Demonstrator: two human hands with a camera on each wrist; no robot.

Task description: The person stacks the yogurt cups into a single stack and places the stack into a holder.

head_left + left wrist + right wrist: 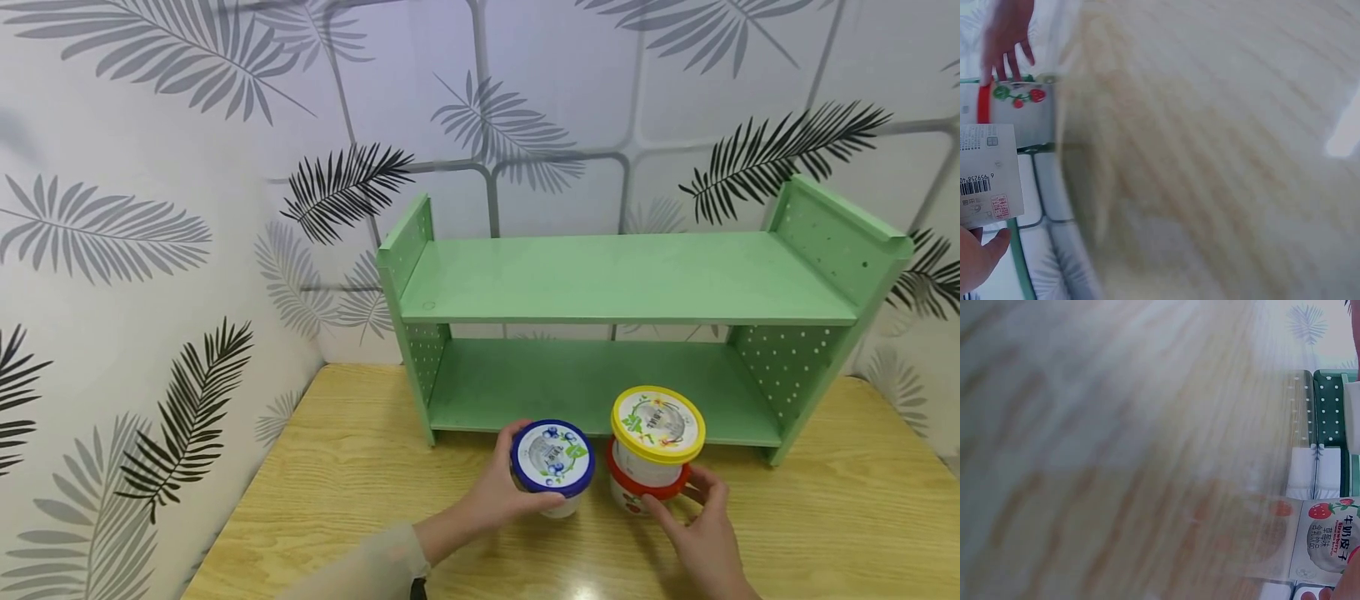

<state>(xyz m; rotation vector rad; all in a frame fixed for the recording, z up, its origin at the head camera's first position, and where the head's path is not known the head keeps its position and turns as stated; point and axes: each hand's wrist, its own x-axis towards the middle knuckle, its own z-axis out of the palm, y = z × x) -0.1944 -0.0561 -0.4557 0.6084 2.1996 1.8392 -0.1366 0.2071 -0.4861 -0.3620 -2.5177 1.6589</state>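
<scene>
My left hand (495, 492) holds a white tub with a blue lid (552, 457) printed with blueberries, thumb in front and fingers behind. In the left wrist view this tub's barcoded side (988, 175) shows above the thumb. To its right, a yellow-lidded tub (658, 423) sits on top of a red-lidded tub (628, 492) with strawberries on its side. My right hand (705, 533) grips the red-lidded tub from the right, thumb at its front. The right wrist view has the strawberry tub (1325, 540) at its lower right edge, partly covered by a fingertip.
A green two-tier shelf (622, 279) stands at the back of the wooden table (352, 442), just behind the tubs. Its right side panel (840, 242) rises above the upper board. Leaf-patterned wall (225, 167) borders the table at the left and back.
</scene>
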